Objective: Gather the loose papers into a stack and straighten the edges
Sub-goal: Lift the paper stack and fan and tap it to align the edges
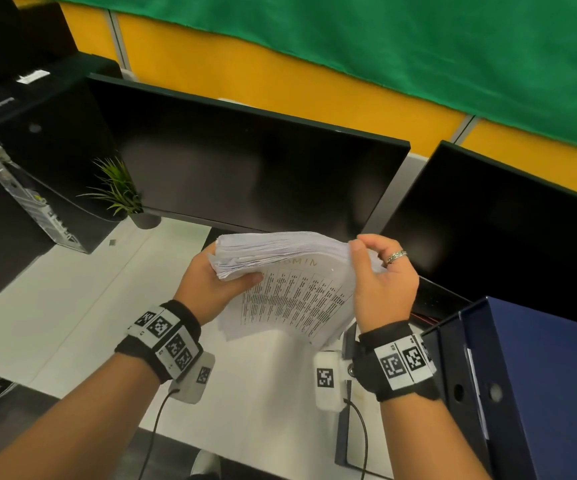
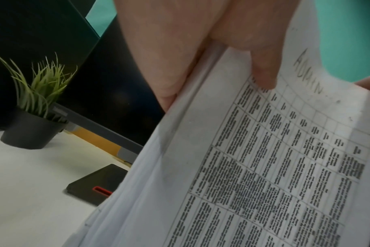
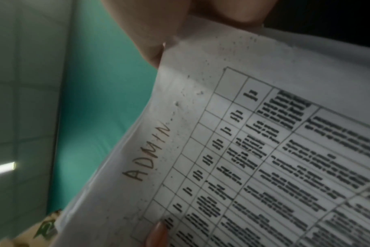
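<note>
A thick stack of white papers (image 1: 290,289) stands on edge above the white desk (image 1: 72,306), its printed table page facing me. "ADMIN" is handwritten near the top of that page (image 3: 150,155). My left hand (image 1: 211,282) grips the stack's left side, thumb on the front page (image 2: 262,66) and fingers behind. My right hand (image 1: 380,271) grips the right top corner, thumb in front (image 3: 158,50), ringed fingers curled behind. The upper edges of the sheets (image 1: 273,247) fan unevenly. The bottom edge hangs just above the desk, apart from it.
Two dark monitors (image 1: 245,161) (image 1: 505,237) stand right behind the papers. A small potted plant (image 1: 124,195) sits at the left, a black monitor base (image 2: 97,182) lies under the stack's left side, and blue binders (image 1: 522,393) stand close at the right.
</note>
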A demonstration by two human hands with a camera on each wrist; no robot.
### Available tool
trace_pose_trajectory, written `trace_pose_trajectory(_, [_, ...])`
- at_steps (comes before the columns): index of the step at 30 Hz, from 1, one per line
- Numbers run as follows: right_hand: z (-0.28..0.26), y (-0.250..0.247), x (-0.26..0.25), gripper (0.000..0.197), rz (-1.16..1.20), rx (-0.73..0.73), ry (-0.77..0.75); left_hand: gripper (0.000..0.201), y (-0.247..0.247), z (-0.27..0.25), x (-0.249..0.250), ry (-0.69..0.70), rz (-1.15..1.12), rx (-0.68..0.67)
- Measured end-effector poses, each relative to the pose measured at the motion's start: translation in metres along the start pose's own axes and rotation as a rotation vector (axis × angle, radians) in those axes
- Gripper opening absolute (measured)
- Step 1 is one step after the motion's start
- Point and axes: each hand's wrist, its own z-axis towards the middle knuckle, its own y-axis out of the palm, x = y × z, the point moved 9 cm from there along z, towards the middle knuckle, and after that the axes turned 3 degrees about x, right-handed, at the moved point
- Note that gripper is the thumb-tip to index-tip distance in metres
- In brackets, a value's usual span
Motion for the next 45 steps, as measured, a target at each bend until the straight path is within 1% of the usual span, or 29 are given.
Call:
trace_pose_trajectory(2, [0.000, -0.001, 0.004, 0.009, 0.029, 0.033, 0.036, 0.049, -0.001, -0.001, 0.002, 0.004, -0.020, 0.015])
trace_pose_trajectory(4, [-0.002, 0.003, 0.005, 0.014, 0.041, 0.009, 0.052, 0.052, -0.003, 0.000, 0.003, 0.001, -0.036, 0.036])
trace_pose_trajectory(6, [-0.002, 0.004, 0.006, 0.018, 0.050, -0.008, 0.067, 0.046, -0.006, -0.001, 0.004, 0.008, -0.043, 0.068])
trace_pose_trajectory(7, [-0.002, 0.004, 0.008, 0.022, 0.095, -0.012, 0.084, 0.040, -0.010, -0.001, 0.004, 0.009, -0.051, 0.099])
trace_pose_trajectory(8, [-0.003, 0.003, 0.012, 0.028, 0.152, -0.027, 0.104, 0.034, -0.015, -0.001, 0.003, 0.003, -0.069, 0.136])
trace_pose_trajectory(9, [-0.005, 0.003, 0.017, 0.037, 0.195, -0.053, 0.127, 0.033, -0.019, -0.002, 0.003, -0.004, -0.089, 0.168])
trace_pose_trajectory(10, [-0.007, 0.005, 0.021, 0.048, 0.210, -0.089, 0.143, 0.035, -0.021, -0.002, 0.003, -0.006, -0.102, 0.192])
trace_pose_trajectory(11, [-0.010, 0.009, 0.026, 0.055, 0.195, -0.131, 0.158, 0.036, -0.022, -0.003, 0.004, -0.011, -0.111, 0.209])
trace_pose_trajectory(12, [-0.012, 0.013, 0.028, 0.052, 0.158, -0.172, 0.165, 0.035, -0.021, -0.003, 0.007, -0.017, -0.114, 0.218])
trace_pose_trajectory(13, [-0.014, 0.017, 0.029, 0.041, 0.118, -0.197, 0.164, 0.032, -0.020, -0.003, 0.009, -0.022, -0.113, 0.228])
trace_pose_trajectory(14, [-0.015, 0.018, 0.030, 0.029, 0.103, -0.197, 0.162, 0.029, -0.018, -0.003, 0.012, -0.018, -0.123, 0.232])
trace_pose_trajectory(15, [-0.014, 0.016, 0.029, 0.021, 0.124, -0.181, 0.162, 0.026, -0.017, -0.003, 0.016, -0.006, -0.142, 0.236])
trace_pose_trajectory(16, [-0.013, 0.013, 0.028, 0.017, 0.157, -0.163, 0.152, 0.024, -0.016, -0.004, 0.019, 0.012, -0.168, 0.233])
trace_pose_trajectory(18, [-0.013, 0.010, 0.027, 0.020, 0.181, -0.168, 0.132, 0.020, -0.011, -0.007, 0.020, 0.027, -0.207, 0.180])
trace_pose_trajectory(19, [-0.016, 0.011, 0.030, 0.025, 0.168, -0.195, 0.139, 0.029, -0.008, -0.009, 0.017, 0.012, -0.208, 0.146])
trace_pose_trajectory(21, [-0.024, 0.017, 0.040, 0.037, 0.141, -0.234, 0.197, 0.058, -0.006, -0.012, 0.006, -0.034, -0.207, 0.128])
trace_pose_trajectory(22, [-0.025, 0.019, 0.043, 0.041, 0.139, -0.230, 0.219, 0.064, -0.008, -0.012, 0.007, -0.024, -0.197, 0.151])
trace_pose_trajectory(23, [-0.025, 0.021, 0.044, 0.042, 0.143, -0.220, 0.229, 0.065, -0.011, -0.010, 0.012, 0.001, -0.176, 0.185])
trace_pose_trajectory(26, [-0.026, 0.026, 0.042, 0.041, 0.158, -0.220, 0.226, 0.055, -0.015, -0.007, 0.032, 0.048, -0.176, 0.294])
trace_pose_trajectory(29, [-0.029, 0.028, 0.039, 0.044, 0.149, -0.221, 0.230, 0.041, -0.023, -0.005, 0.048, 0.058, -0.159, 0.465])
trace_pose_trajectory(31, [-0.029, 0.028, 0.036, 0.045, 0.174, -0.214, 0.223, 0.042, -0.028, -0.003, 0.047, 0.037, -0.211, 0.546])
trace_pose_trajectory(33, [-0.029, 0.027, 0.029, 0.044, 0.201, -0.203, 0.202, 0.040, -0.032, 0.000, 0.044, 0.022, -0.230, 0.591])
trace_pose_trajectory(35, [-0.028, 0.026, 0.021, 0.041, 0.255, -0.170, 0.196, 0.034, -0.035, 0.002, 0.043, 0.025, -0.211, 0.605])
trace_pose_trajectory(36, [-0.027, 0.026, 0.017, 0.036, 0.264, -0.158, 0.173, 0.033, -0.035, 0.003, 0.043, 0.028, -0.213, 0.602])
trace_pose_trajectory(39, [-0.021, 0.027, 0.004, 0.014, 0.150, -0.145, 0.052, 0.031, -0.033, 0.005, 0.045, 0.043, -0.198, 0.581])
trace_pose_trajectory(42, [-0.015, 0.024, 0.003, 0.009, 0.135, -0.088, 0.045, 0.025, -0.033, 0.006, 0.048, 0.053, -0.168, 0.583])
trace_pose_trajectory(45, [-0.012, 0.025, -0.002, 0.007, 0.094, -0.068, 0.002, 0.018, -0.030, 0.009, 0.053, 0.077, -0.120, 0.542])
